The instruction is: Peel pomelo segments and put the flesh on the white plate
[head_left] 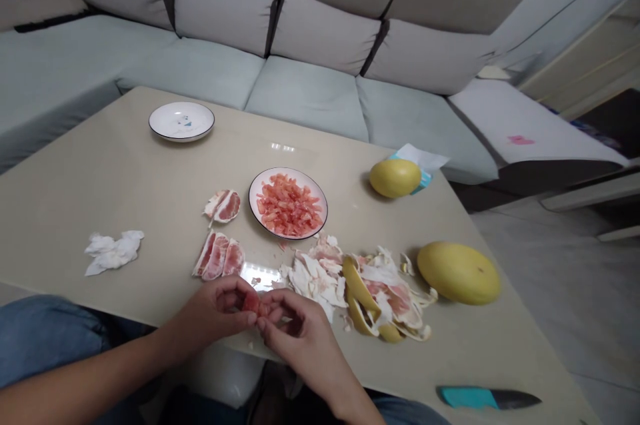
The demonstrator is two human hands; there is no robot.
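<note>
Over the front edge of the table, my left hand (220, 308) pinches a piece of red pomelo flesh (251, 301). My right hand (297, 328) meets it there, its thumb and fingers closed on the same piece. Just beyond, a white plate (255, 208) holds a heap of red pulp pieces. Left of that plate lie unpeeled pomelo segments (219, 256) and a smaller chunk of pomelo (225, 205). To the right of my hands spreads a pile of white membrane (316, 280) and yellow peel (361, 291).
A whole pomelo (459, 272) sits at the right, another pomelo (395, 177) by a tissue pack (424, 161). A knife (487, 398) with a teal handle lies near the front right edge. At the left are crumpled tissue (114, 251) and a plate (181, 121). A sofa (310, 95) stands behind.
</note>
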